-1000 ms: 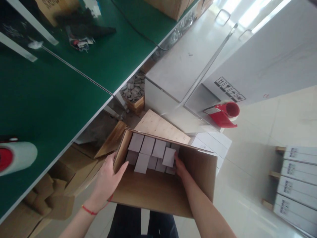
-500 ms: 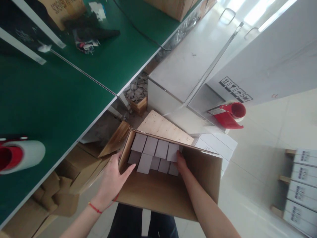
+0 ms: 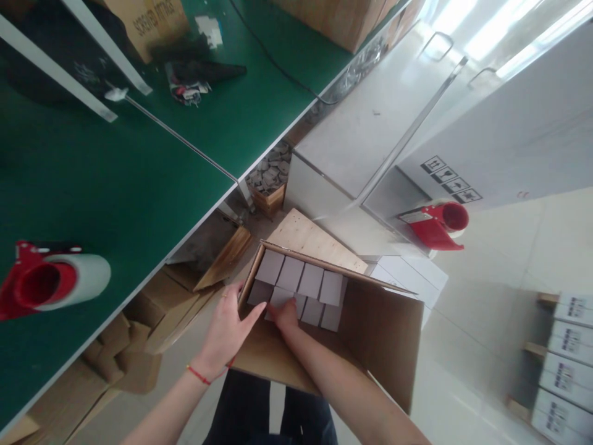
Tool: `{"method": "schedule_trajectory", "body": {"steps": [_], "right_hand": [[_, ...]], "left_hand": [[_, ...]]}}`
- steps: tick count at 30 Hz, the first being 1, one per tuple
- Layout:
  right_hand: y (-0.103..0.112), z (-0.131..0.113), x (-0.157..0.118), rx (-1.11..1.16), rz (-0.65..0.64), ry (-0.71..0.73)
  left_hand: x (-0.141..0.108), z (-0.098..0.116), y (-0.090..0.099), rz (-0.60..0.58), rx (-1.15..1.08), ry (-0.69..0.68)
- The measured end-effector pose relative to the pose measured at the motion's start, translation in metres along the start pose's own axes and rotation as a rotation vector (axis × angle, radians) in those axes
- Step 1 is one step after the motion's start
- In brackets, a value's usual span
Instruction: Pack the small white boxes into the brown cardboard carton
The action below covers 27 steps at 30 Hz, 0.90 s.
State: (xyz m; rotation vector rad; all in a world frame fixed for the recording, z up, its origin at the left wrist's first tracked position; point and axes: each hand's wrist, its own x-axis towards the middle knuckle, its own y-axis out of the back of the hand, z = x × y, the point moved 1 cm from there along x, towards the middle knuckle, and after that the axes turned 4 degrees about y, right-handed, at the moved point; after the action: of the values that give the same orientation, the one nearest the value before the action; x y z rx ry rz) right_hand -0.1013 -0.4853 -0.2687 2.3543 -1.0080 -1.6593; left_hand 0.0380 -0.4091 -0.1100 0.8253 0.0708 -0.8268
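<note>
Open carton with two hands at work. The left hand is partly open, thumb spread from fingers, and grasps the left wall of the carton. The right hand reaches inside, its fingers partly curled against one pale box towards the left end; whether it has firm hold of this box cannot be told. Other pale boxes lie side by side along the far wall, with more on their near side. Good handling, as judged here, calls for the left hand to brace the wall without bending it, and for the right fingers to bear on flat faces rather than corners. The touched box is best moved squarely, in small motions, since a tilt could catch its neighbours or crease an edge. To the left, the green desk bears a tape dispenser; beyond the carton lies a wooden board, and farther right a red dispenser.
</note>
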Motion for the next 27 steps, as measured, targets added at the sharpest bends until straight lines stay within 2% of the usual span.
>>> {"method": "schedule_trajectory", "body": {"steps": [2,4,7,10,12,15,18,21,24,27], "right_hand": [[-0.009,-0.014,0.002,-0.045,0.053,-0.107],[-0.008,-0.023,0.001,-0.069,0.069,-0.151],[0.0,-0.037,-0.01,-0.075,0.037,-0.116],[0.013,-0.051,-0.034,-0.046,-0.01,-0.034],[0.03,-0.055,-0.053,-0.006,-0.031,0.035],[0.072,-0.046,-0.078,0.037,-0.014,0.098],[0.123,-0.022,-0.094,-0.059,0.154,0.087],[0.165,-0.003,-0.101,-0.266,0.334,-0.065],[0.187,0.005,-0.102,-0.409,0.435,-0.2],[0.194,0.007,-0.1,-0.383,0.546,-0.216]], "left_hand": [[-0.001,-0.001,0.0,0.0,0.009,-0.009],[-0.001,-0.001,-0.001,0.011,0.014,-0.022],[-0.002,-0.003,-0.003,0.04,0.015,-0.04],[-0.001,-0.005,-0.002,0.047,0.027,-0.059],[-0.001,-0.007,-0.001,0.041,0.039,-0.065],[0.0,-0.007,0.0,0.037,0.044,-0.071],[0.001,-0.007,0.0,0.032,0.041,-0.073],[0.002,-0.007,-0.002,0.012,0.041,-0.071],[0.003,-0.009,-0.001,0.01,0.05,-0.089],[0.0,-0.002,0.007,0.141,0.116,-0.215]]}}
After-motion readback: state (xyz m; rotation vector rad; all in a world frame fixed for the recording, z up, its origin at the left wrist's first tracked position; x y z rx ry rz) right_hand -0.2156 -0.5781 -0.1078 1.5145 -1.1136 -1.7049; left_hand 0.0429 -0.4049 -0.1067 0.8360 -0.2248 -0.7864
